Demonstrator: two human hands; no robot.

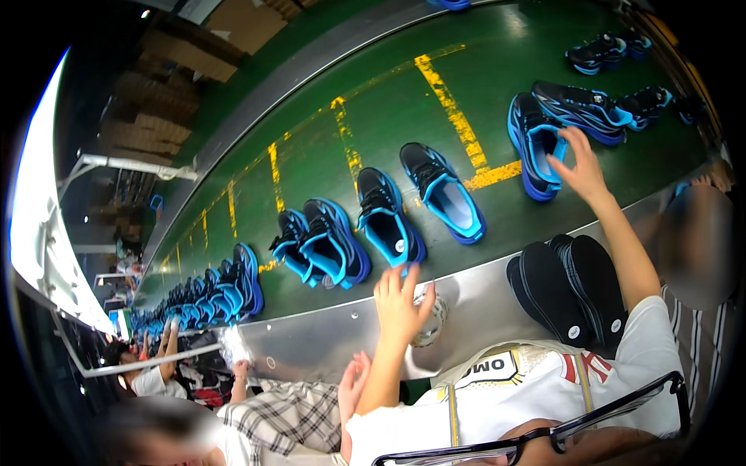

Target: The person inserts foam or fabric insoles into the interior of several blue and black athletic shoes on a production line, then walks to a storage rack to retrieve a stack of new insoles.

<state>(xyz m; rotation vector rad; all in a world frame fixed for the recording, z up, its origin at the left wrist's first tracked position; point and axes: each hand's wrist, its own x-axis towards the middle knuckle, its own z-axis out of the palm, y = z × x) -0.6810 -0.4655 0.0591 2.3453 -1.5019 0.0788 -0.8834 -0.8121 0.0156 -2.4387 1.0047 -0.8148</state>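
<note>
Black insoles overlap on the metal ledge near the right hand.

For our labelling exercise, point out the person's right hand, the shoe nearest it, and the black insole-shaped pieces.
Right hand (pixel 586 174), head view: back of hand.
Shoe (pixel 534 147), head view: blue collar area.
Black insole-shaped pieces (pixel 595 284), head view: rightmost piece's middle.

Green conveyor belt is marked w/ yellow lines; near side is edged by a metal ledge, far side by a grey rail. Cardboard boxes are stacked far L. White light panel is mounted L. Plaid garment is worn by a co-worker near L.
</note>
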